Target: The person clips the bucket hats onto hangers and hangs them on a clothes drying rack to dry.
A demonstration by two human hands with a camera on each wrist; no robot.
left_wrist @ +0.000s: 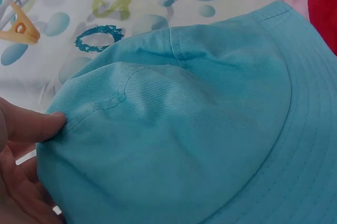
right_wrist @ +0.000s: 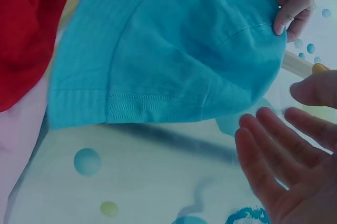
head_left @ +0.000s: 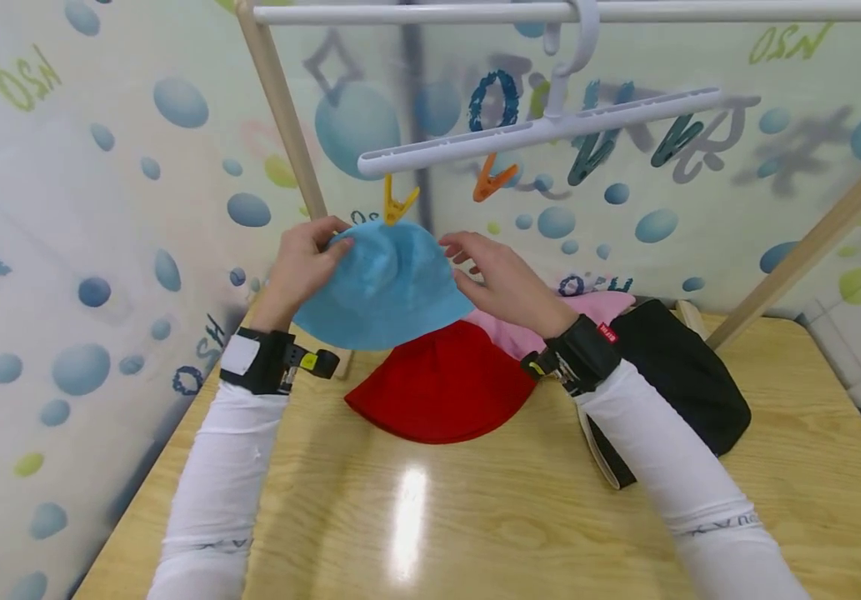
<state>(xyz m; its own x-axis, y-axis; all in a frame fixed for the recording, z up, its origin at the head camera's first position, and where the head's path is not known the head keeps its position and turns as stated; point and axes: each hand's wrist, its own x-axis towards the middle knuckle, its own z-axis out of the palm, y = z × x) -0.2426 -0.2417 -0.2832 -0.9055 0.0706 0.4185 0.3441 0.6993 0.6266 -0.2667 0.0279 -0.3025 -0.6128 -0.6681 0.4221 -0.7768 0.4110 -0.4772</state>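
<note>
A light blue bucket hat (head_left: 385, 292) is held up above the table, brim downward. My left hand (head_left: 306, 262) pinches the left side of its crown; in the left wrist view the thumb (left_wrist: 39, 125) presses on the fabric, with the other fingers behind it. On the other side, my right hand (head_left: 501, 279) has its fingers spread and relaxed beside the hat, holding nothing. The right wrist view shows those fingers (right_wrist: 274, 145) apart from the crown. Just over the hat's top hangs a yellow clip (head_left: 397, 204) from the white hanger (head_left: 543, 129).
An orange clip (head_left: 493, 179) and two dark green clips (head_left: 593, 158) hang farther right on the hanger. The hanger hooks over a white rod (head_left: 430, 13) between wooden posts. A red hat (head_left: 445, 387), a pink hat (head_left: 603, 307) and a black hat (head_left: 670, 375) lie on the wooden table (head_left: 490, 517).
</note>
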